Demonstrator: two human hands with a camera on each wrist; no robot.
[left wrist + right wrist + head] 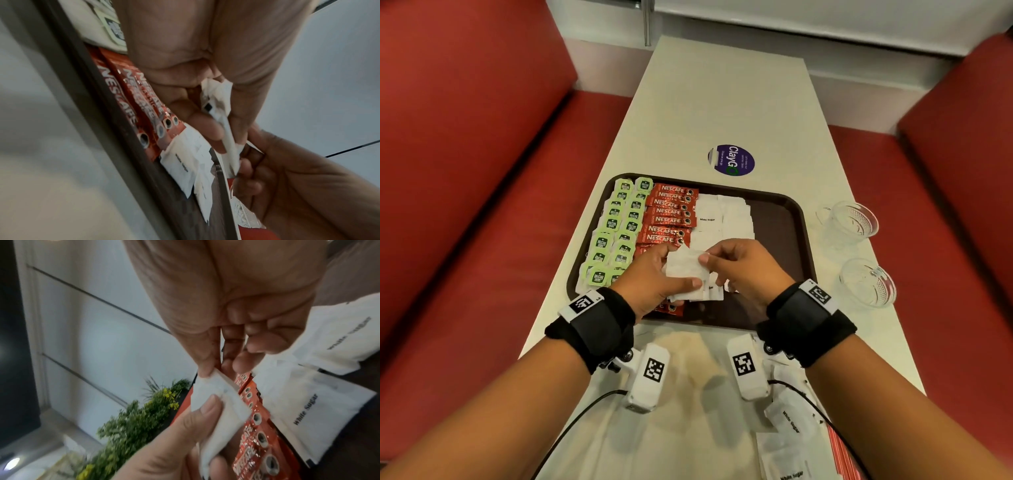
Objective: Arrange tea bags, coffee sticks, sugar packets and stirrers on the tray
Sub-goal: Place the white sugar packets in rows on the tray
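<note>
A brown tray (780,240) holds green tea bags (616,233) on its left, red coffee sticks (671,212) in the middle and white sugar packets (726,219) beside them. Over the tray's near middle, my left hand (674,270) grips a small stack of white sugar packets (685,270), thumb across the front. My right hand (726,263) pinches the stack's upper right corner. The left wrist view shows the stack (228,134) edge-on between my left hand's fingers (205,128). In the right wrist view my right hand (213,368) pinches a packet (218,404).
Two glass bowls (854,219) (868,282) stand on the table right of the tray. Loose sugar packets (787,421) and red-striped sticks (839,455) lie at the near right. A purple sticker (731,160) lies beyond the tray. Red benches flank the table.
</note>
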